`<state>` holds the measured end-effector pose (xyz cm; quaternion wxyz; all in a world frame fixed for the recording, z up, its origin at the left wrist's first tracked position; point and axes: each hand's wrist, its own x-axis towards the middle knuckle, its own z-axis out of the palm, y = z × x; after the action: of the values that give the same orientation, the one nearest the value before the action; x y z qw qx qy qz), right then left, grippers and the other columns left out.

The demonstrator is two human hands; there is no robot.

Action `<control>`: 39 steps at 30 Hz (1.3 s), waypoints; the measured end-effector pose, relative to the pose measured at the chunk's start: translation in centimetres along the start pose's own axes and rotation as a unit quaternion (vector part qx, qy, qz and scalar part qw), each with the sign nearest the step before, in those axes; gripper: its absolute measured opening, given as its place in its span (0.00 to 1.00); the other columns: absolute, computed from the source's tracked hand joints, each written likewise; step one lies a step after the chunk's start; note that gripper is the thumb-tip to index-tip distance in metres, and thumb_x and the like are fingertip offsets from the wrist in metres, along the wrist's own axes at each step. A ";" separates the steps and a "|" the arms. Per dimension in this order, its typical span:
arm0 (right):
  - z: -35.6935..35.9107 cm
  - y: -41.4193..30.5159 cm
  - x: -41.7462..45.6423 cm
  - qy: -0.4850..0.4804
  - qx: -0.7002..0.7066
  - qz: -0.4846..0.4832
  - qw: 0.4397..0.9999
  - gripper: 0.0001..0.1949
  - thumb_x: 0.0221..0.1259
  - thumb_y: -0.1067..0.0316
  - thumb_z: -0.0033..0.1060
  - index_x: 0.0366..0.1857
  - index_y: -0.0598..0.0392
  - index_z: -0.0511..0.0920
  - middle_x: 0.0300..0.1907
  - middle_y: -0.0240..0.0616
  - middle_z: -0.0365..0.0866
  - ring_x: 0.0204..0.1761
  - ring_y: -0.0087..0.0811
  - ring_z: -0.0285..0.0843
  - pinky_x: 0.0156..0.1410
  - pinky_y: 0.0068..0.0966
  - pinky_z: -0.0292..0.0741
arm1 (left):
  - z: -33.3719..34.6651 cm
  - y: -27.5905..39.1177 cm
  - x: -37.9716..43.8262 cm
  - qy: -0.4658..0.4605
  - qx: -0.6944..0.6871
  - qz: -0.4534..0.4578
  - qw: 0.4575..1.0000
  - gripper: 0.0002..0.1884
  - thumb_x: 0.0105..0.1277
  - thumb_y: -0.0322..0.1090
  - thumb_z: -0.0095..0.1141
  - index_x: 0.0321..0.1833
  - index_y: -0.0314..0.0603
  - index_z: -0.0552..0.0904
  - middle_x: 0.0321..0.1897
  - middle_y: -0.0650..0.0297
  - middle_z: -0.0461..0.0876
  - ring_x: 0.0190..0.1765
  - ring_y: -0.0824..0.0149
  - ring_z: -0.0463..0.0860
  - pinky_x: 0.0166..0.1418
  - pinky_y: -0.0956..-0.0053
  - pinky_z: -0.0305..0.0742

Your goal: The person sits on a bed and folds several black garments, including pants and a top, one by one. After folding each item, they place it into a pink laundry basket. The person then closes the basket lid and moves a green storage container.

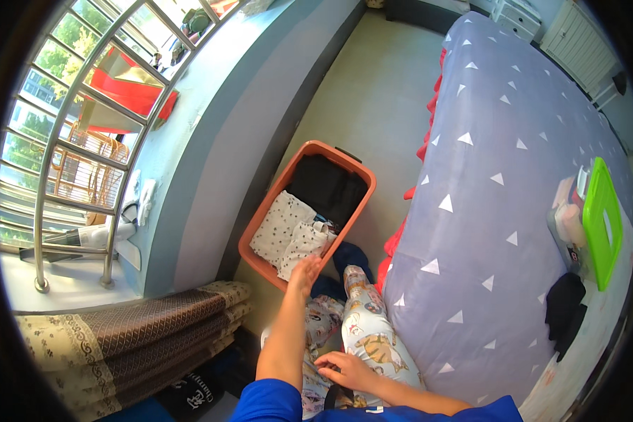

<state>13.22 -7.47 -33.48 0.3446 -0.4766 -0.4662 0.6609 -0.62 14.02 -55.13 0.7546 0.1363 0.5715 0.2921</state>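
An orange plastic storage bin [253, 224] with folded clothes in it stands on the floor before my feet. Its near half holds a white dotted garment [282, 216]; dark folded clothing [324, 184] fills the far half. My left hand [304, 274] reaches over the bin's near rim, fingers extended at the white garment's edge. It grips nothing that I can see; whether it touches the cloth is unclear. Over my lap, my right hand [351, 371] is empty, loosely bent, with its thumb apart from the fingers.
A bed with a grey triangle-print sheet [472, 211] runs along the right. On it are a clear box with a green lid [603, 224] and a black cloth [565, 311]. At left are a barred window [79, 95], its sill, and a gathered curtain [158, 337].
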 end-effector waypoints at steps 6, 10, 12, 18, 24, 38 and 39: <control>0.8 1.7 -1.1 0.023 -0.043 -0.091 0.995 0.12 0.63 0.65 0.57 0.47 0.55 0.78 0.45 0.43 0.82 0.46 0.43 0.81 0.51 0.35 0.77 | -1.1 -6.4 -10.3 -0.073 0.031 0.001 0.997 0.19 0.71 0.41 0.54 0.58 0.36 0.76 0.52 0.54 0.81 0.53 0.63 0.81 0.59 0.70 0.76; 0.2 1.4 -3.6 0.074 -0.017 -0.140 0.987 0.08 0.62 0.66 0.56 0.42 0.55 0.77 0.38 0.40 0.81 0.42 0.41 0.80 0.49 0.34 0.74 | 3.5 -4.9 -15.7 -0.091 0.045 0.103 0.990 0.14 0.69 0.35 0.57 0.54 0.37 0.78 0.46 0.59 0.83 0.50 0.68 0.82 0.51 0.79 0.78; -1.0 1.1 -5.9 0.128 -0.009 -0.155 0.980 0.08 0.63 0.65 0.56 0.42 0.55 0.77 0.38 0.39 0.81 0.41 0.40 0.80 0.48 0.33 0.74 | 7.3 -3.6 -18.4 -0.125 0.131 0.164 0.970 0.11 0.71 0.32 0.54 0.53 0.36 0.78 0.45 0.59 0.83 0.48 0.69 0.81 0.55 0.77 0.76; -11.8 6.8 -17.1 0.502 -0.136 -0.082 0.850 0.12 0.60 0.62 0.62 0.46 0.50 0.80 0.39 0.38 0.84 0.39 0.37 0.83 0.46 0.33 0.78 | 18.4 -6.8 -27.1 -0.275 0.308 0.263 0.872 0.07 0.70 0.28 0.52 0.45 0.34 0.81 0.40 0.64 0.82 0.44 0.72 0.78 0.51 0.77 0.72; -31.5 11.5 -32.4 0.727 -0.406 0.077 0.548 0.27 0.49 0.68 0.69 0.57 0.52 0.72 0.62 0.44 0.70 0.63 0.47 0.68 0.66 0.40 0.67 | 20.7 -15.4 -29.8 -0.344 0.697 0.342 0.527 0.11 0.62 0.33 0.60 0.45 0.37 0.83 0.37 0.58 0.86 0.39 0.65 0.85 0.47 0.70 0.78; -41.8 8.6 -38.2 0.690 -0.351 0.268 0.574 0.12 0.57 0.66 0.61 0.46 0.44 0.84 0.51 0.37 0.82 0.53 0.47 0.78 0.56 0.39 0.75 | 20.8 -15.7 -28.8 -0.352 0.623 0.309 0.627 0.11 0.62 0.28 0.60 0.46 0.33 0.83 0.37 0.58 0.87 0.41 0.66 0.86 0.49 0.74 0.79; -41.9 7.5 -37.7 0.699 -0.318 0.224 0.601 0.13 0.57 0.65 0.61 0.46 0.45 0.83 0.50 0.38 0.83 0.51 0.49 0.79 0.55 0.39 0.75 | 20.7 -15.7 -28.7 -0.349 0.607 0.303 0.646 0.11 0.62 0.28 0.61 0.46 0.33 0.83 0.37 0.58 0.87 0.41 0.65 0.86 0.49 0.74 0.78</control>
<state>64.65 -31.81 -33.60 0.2336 -0.9618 -0.1427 -0.0067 18.29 -12.88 -34.78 0.5161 0.8214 0.2418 0.0232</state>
